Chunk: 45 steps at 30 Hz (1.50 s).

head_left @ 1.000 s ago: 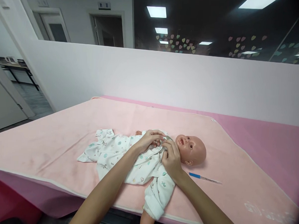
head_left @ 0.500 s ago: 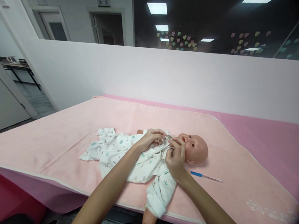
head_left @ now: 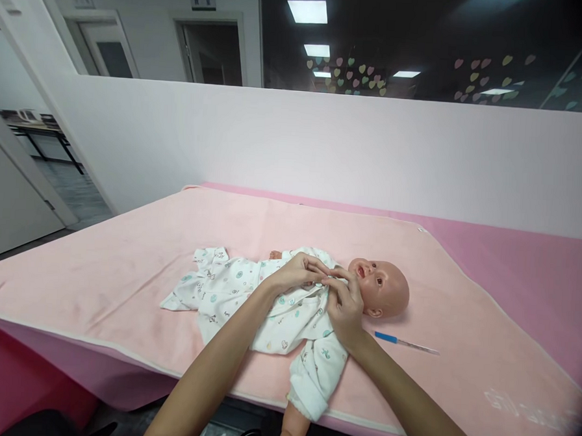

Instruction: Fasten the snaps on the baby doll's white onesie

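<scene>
A baby doll (head_left: 387, 288) lies on its back, its bare head to the right. It wears a white patterned romper (head_left: 275, 328), with one doll arm hanging over the near edge. My left hand (head_left: 300, 272) rests over the chest, its fingers closed in a pinch at the romper's front near the neck. From the right, my right hand (head_left: 345, 305) pinches the same spot just below the doll's chin. The fingertips of both hands meet there and hide the bit of cloth or fastener between them.
A thin glass thermometer (head_left: 406, 343) with a blue end lies by the doll's head. A pink padded mat (head_left: 137, 255) covers the table under the doll. Behind it rises a white wall (head_left: 323, 154) with a dark window above. A doorway is at the left.
My fingertips have come together at the romper's neckline; the right fingers have moved left and curled in. The doll and thermometer keep their places, while the view has shifted slightly.
</scene>
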Available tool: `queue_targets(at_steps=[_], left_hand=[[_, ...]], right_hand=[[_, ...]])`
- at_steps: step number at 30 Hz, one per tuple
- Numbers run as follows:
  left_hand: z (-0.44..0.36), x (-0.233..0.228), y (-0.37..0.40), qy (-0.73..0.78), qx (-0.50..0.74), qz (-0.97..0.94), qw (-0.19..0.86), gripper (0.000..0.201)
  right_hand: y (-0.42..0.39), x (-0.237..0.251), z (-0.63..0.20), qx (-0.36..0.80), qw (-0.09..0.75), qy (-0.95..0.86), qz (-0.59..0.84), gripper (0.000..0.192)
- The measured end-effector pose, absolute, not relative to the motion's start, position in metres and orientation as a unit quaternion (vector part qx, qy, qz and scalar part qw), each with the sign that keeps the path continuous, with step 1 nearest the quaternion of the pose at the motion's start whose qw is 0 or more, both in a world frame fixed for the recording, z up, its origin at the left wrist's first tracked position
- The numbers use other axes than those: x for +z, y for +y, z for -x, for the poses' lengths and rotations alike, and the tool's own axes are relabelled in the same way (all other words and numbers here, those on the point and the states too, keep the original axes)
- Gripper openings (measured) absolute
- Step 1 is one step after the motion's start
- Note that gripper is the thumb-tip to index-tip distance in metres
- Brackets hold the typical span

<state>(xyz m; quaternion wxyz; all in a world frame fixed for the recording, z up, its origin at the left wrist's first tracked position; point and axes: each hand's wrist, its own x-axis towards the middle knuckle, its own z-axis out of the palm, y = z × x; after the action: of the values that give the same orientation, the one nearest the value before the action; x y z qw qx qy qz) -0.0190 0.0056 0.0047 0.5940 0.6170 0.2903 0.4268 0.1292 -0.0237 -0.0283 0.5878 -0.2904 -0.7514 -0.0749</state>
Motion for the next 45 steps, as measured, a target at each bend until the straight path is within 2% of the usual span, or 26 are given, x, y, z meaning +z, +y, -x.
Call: queue_targets(at_steps=[23,31,45], left_hand=[[0.0216,0.0067,0.0035,0.287,0.416,-0.620,0.601,0.039],[0.0236,0.0031,0.0068,0.273,0.396,-0.640,0.600,0.040],[0.0168,-0.0007,0.0092,0.318,0.427,-0.656,0.536,0.025]], right_hand=[[-0.0227,-0.0285,-0.1296,-0.089,0.597,-0.750,0.272,0.025],[-0.0226,-0.0300,-0.1291,-0.143,0.565,-0.760,0.288,0.023],[-0.0192,-0.0303,-0.1291,-0.118,0.548,-0.762,0.324,0.018]])
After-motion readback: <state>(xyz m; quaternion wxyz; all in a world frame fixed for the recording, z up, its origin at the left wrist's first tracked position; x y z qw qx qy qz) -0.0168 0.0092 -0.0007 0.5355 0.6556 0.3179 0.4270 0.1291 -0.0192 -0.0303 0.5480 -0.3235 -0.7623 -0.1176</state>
